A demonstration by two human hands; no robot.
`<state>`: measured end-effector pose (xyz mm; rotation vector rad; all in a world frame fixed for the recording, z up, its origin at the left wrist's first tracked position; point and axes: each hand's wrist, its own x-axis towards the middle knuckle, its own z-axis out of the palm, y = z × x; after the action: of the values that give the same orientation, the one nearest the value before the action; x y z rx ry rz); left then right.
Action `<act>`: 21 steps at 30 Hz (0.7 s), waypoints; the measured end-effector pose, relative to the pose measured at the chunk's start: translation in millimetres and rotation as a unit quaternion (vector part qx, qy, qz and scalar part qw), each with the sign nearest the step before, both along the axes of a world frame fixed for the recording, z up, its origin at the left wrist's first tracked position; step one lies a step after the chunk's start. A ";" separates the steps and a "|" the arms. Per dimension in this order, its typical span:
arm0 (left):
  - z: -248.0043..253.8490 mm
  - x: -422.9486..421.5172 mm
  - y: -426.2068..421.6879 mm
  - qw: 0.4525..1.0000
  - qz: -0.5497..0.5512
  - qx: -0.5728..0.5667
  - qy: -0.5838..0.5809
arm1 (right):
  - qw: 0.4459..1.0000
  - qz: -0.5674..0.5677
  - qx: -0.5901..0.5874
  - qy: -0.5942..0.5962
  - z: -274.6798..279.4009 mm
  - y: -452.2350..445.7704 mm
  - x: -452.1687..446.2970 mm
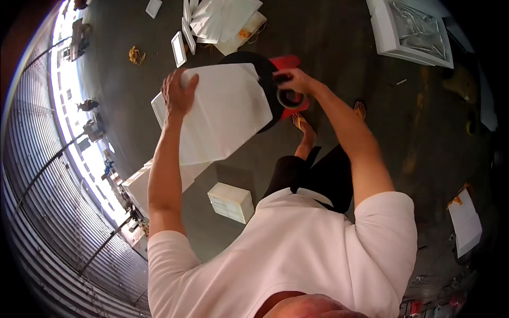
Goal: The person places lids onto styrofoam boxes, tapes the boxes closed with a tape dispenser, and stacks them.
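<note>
A large white foam box [225, 114] is tilted over a round black surface [268, 114] with red parts [289, 62] beside it. My left hand [179, 95] grips the box's upper left edge, with the thumb on its broad face and the fingers spread over the rim. Off the box's right end, my right hand [294, 81] has curled fingers, slightly blurred, against the rim of a dark ring like a tape roll [290, 99]. The hand partly covers this ring.
White foam lids and sheets [222, 21] lie on the floor [328, 32] at the top. An open foam box with silvery lining [416, 32] is at the upper right. A smaller foam box [231, 202] sits below the large one. A white piece [465, 225] lies far right.
</note>
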<state>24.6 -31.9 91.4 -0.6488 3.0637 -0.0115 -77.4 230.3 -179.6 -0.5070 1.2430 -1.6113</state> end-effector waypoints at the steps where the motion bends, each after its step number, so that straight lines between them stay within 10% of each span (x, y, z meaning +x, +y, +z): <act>1: -3.1 0.8 -8.1 0.998 0.055 0.002 0.007 | 0.999 0.030 0.008 0.022 -0.8 15.7 7.1; 7: 3.5 -4.5 -47.4 0.921 0.387 0.042 0.001 | 0.996 0.019 0.000 0.092 -12.8 38.1 29.8; 11: 3.3 -9.0 -43.7 0.959 0.177 -0.207 0.078 | 0.996 -0.016 -0.022 0.080 -35.8 -24.7 -18.9; 13: 28.5 -49.0 56.4 0.992 -0.083 -0.097 0.022 | 0.993 -0.012 0.038 0.108 -44.5 -55.7 -35.5; 17: -44.8 -43.0 189.7 0.846 -0.171 -0.132 -0.488 | 0.995 0.025 0.019 0.098 -30.3 -84.2 -53.3; 21: -102.3 -34.2 173.2 0.805 -0.250 -0.300 -0.447 | 0.991 0.050 0.068 0.106 -21.9 -50.9 -63.4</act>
<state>-9.7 141.3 -10.9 0.1989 2.1365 -0.9966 -140.8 179.4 -201.5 -0.6564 1.4513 -1.4054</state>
